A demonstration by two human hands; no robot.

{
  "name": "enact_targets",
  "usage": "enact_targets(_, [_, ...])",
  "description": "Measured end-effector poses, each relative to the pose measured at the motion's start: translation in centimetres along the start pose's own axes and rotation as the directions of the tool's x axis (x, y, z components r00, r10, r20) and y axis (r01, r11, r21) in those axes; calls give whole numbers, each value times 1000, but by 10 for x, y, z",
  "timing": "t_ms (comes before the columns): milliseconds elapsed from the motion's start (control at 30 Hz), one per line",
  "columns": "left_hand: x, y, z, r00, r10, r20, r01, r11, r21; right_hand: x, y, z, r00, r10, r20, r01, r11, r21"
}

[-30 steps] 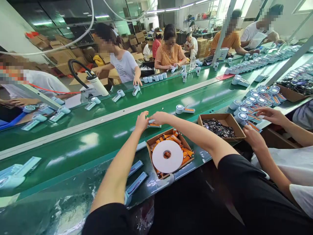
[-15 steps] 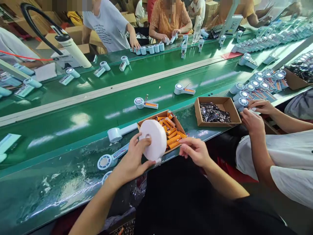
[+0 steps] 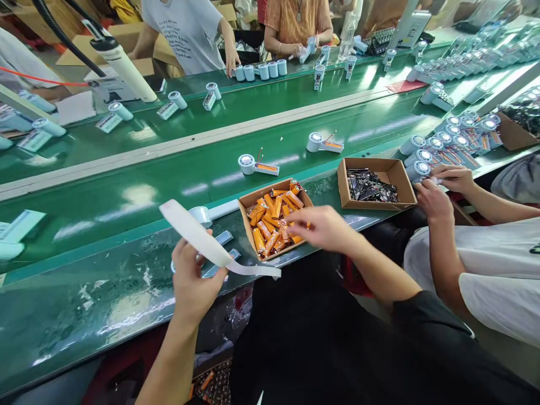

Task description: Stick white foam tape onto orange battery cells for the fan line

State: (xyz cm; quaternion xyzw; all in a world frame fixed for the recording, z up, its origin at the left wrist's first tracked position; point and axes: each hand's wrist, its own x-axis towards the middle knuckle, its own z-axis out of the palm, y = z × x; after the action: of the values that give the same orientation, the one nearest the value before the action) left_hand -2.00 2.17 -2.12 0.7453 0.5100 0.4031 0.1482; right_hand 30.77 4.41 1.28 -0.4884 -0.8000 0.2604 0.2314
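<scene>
My left hand [image 3: 192, 281] is closed around a roll of white tape [image 3: 198, 235], turned nearly edge-on. A loose strip from it trails right, below the battery box. Over the open cardboard box [image 3: 248, 239], my right hand [image 3: 327, 228] reaches in from the right with its fingertips brought together. They are among orange wired batteries [image 3: 265, 222]; whether they grip one is hidden. Behind the tape roll lies a pale blue round housing with a long handle [image 3: 225, 209]. Further handled pieces [image 3: 221, 239] are partly covered by my left hand and the tape.
Two pale blue units [image 3: 247, 163] with orange batteries in their handles lie on the green conveyor [image 3: 169, 174]. Right of the batteries stands a carton of dark circuit boards [image 3: 343, 194]. A neighbour's hands [image 3: 439, 194] work beside clustered units [image 3: 447, 138]. People sit across the line.
My left hand has moved left, turning the tape roll from face-on to edge-on, and a loose strip now shows. My right hand has moved left over the batteries.
</scene>
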Motion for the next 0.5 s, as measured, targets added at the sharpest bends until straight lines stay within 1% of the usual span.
enact_targets(33, [0, 1, 2, 1000, 5, 11, -5, 1000, 4, 13, 11, -10, 995, 68, -72, -76, 990, -116])
enact_targets(67, [0, 3, 6, 1000, 17, 24, -17, 1000, 4, 26, 21, -16, 988, 114, -101, -135, 964, -230])
enact_targets(100, [0, 5, 11, 998, 41, 40, -42, 999, 6, 37, 32, -18, 984, 143, -102, -169, 931, -323])
enact_targets(133, [0, 7, 17, 996, 77, 53, -78, 997, 14, 46, 41, -18, 983, 155, -95, -180, 907, -382])
enact_targets(167, [0, 9, 21, 992, 112, 60, -114, 993, 28, 53, 49, -15, 985, 147, -94, -173, 903, -393])
enact_targets(200, [0, 11, 25, 987, 147, 63, -150, 988, 41, 56, 55, -12, 985, 127, -113, -159, 924, -348])
enact_targets(233, [0, 13, 28, 981, 181, 66, -185, 981, 57, 56, 58, -8, 980, 106, -166, -145, 959, -244])
enact_targets(267, [-1, 14, 30, 975, 214, 66, -219, 973, 78, 53, 58, -5, 963, 96, -250, -122, 989, -89])
enact_targets(300, [-2, 15, 31, 968, 243, 66, -249, 963, 107, 48, 56, -2, 933, 107, -345, -77, 992, 99])
enact_targets(333, [-3, 17, 32, 961, 267, 68, -274, 951, 141, 41, 51, 0, 892, 140, -429, -13, 958, 285])
enact_targets(367, [-4, 18, 32, 955, 286, 73, -295, 939, 176, 32, 44, 2, 852, 186, -490, 60, 894, 443])
enact_targets(400, [-5, 19, 32, 950, 303, 80, -313, 927, 208, 23, 37, 4, 820, 230, -524, 128, 819, 560])
enact_targets(433, [-6, 21, 32, 945, 315, 90, -328, 915, 236, 15, 28, 6, 803, 263, -535, 180, 748, 638])
enact_targets(500, [-8, 24, 33, 934, 337, 118, -357, 895, 269, -1, 11, 13, 802, 306, -513, 212, 657, 723])
